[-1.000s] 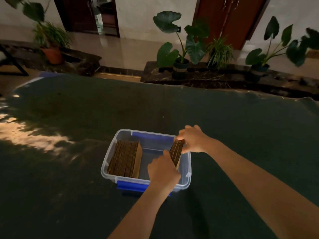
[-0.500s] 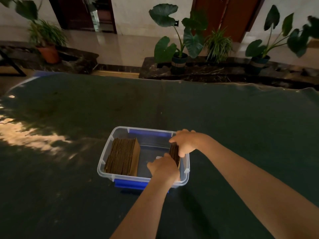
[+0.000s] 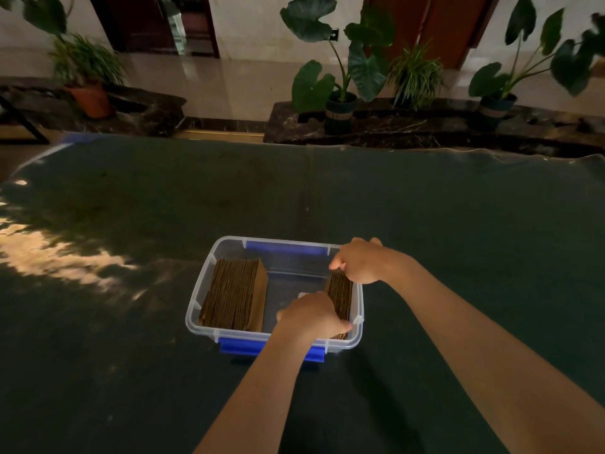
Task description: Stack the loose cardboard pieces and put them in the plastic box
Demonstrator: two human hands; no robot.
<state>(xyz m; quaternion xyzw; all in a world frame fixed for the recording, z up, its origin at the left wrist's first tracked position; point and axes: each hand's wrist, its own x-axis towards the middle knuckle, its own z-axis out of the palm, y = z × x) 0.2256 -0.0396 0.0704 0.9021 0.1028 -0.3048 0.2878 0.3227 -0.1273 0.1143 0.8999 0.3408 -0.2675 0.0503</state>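
Lowering a small cardboard stack (image 3: 340,294) into the box (image 3: 284,245), the person has brought it down from rim height a second ago until it stands on edge against the right wall. The left hand (image 3: 311,314) pinches its near end and the right hand (image 3: 358,260) its far end, both closed on the stack. A bigger stack (image 3: 234,294) already stands along the left wall, with bare floor between them. No loose pieces show on the table (image 3: 458,224), so letting go probably finishes the job.
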